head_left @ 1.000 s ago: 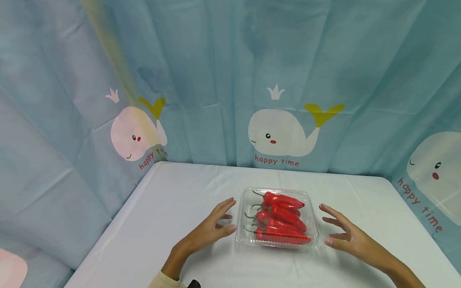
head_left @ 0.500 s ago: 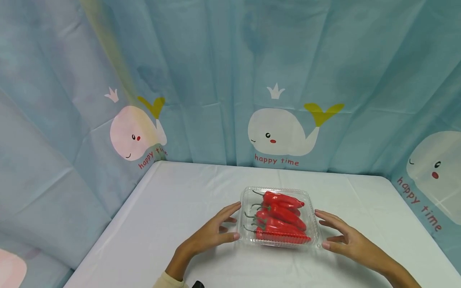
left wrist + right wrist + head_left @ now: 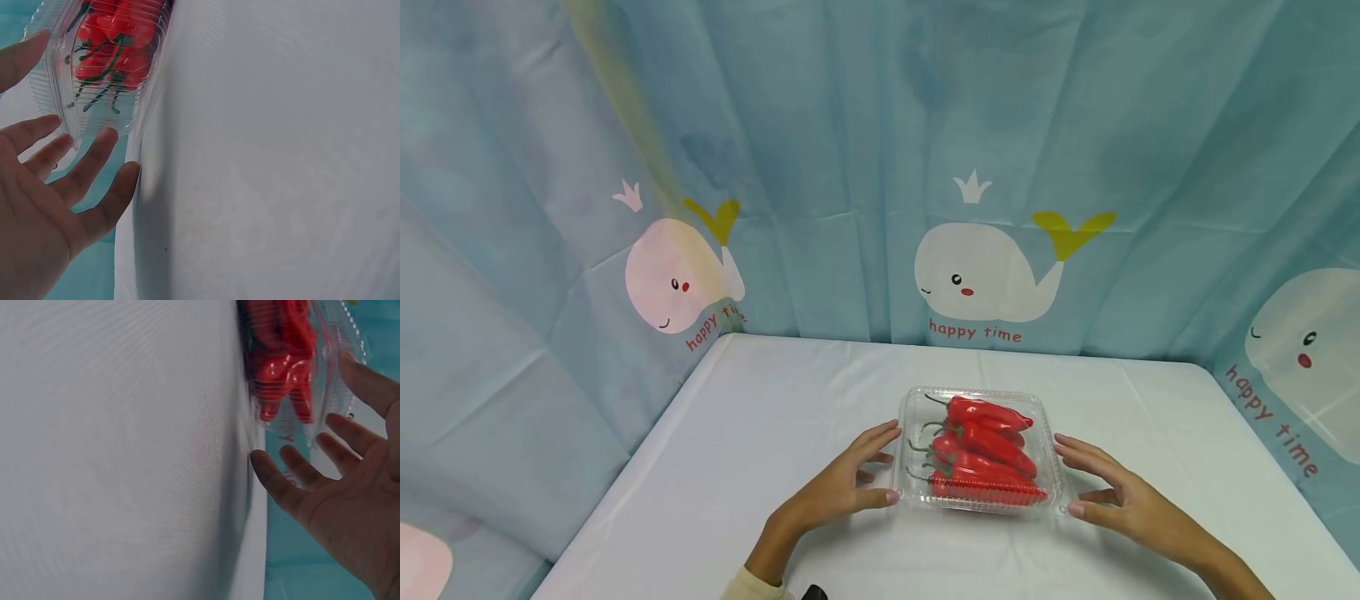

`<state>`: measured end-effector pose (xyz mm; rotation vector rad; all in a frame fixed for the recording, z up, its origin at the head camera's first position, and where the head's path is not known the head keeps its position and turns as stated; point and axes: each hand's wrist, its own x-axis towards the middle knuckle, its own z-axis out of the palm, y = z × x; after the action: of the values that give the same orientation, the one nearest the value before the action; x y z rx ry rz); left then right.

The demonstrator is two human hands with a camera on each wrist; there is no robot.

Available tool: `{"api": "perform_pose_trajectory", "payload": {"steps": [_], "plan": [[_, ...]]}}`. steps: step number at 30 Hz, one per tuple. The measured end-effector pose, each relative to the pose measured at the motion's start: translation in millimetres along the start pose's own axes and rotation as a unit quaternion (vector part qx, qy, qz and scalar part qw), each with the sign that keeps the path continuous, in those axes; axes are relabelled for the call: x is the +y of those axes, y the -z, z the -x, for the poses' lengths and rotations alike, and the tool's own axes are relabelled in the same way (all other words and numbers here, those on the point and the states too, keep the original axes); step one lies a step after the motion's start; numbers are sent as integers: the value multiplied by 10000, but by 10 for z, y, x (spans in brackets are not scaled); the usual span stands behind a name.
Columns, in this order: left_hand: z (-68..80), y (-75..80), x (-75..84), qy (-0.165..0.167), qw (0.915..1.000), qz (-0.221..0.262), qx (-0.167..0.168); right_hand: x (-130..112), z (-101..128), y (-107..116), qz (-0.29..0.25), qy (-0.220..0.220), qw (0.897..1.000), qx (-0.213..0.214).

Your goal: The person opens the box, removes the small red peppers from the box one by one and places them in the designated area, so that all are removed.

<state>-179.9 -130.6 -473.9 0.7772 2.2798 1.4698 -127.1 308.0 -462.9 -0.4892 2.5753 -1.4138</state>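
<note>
A clear plastic clamshell box point(image 3: 908, 410) full of red chili peppers point(image 3: 988, 446) lies closed on the white table point(image 3: 775, 417). My left hand point(image 3: 868, 471) is at its left side, fingers spread and fairly straight, with thumb and index tips against the box wall. My right hand point(image 3: 1086, 483) mirrors it on the right side, its fingertips at the box rim. The left wrist view shows the left hand point(image 3: 56, 187) with its fingers touching the ribbed box point(image 3: 62, 87). In the right wrist view the right hand point(image 3: 337, 500) is spread beside the box point(image 3: 331, 394).
A blue curtain with white whales point(image 3: 985, 275) hangs close behind and on both sides of the table. The table's left edge point(image 3: 625, 475) drops off near my left forearm. A small dark object point(image 3: 811, 592) peeks in at the bottom edge.
Both hands have moved inward from either side of the box, and their fingertips now reach its walls. The box has not moved.
</note>
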Motion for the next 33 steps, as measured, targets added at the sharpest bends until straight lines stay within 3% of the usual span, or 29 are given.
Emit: {"api": "perform_pose_trajectory", "payload": {"steps": [9, 16, 24, 33], "plan": [[0, 29, -21, -41, 9998, 74, -176, 30, -7, -16, -191, 53, 9998, -13], [-2, 24, -28, -32, 9998, 104, -158, 17, -5, -30, -71, -141, 9998, 74], [7, 11, 20, 204, 9996, 137, -111, -1, 4, -33, -108, -70, 9999, 75], [-29, 3, 41, -21, 9963, 795, -340, 4, -2, -26, -150, -36, 9999, 47]]}}
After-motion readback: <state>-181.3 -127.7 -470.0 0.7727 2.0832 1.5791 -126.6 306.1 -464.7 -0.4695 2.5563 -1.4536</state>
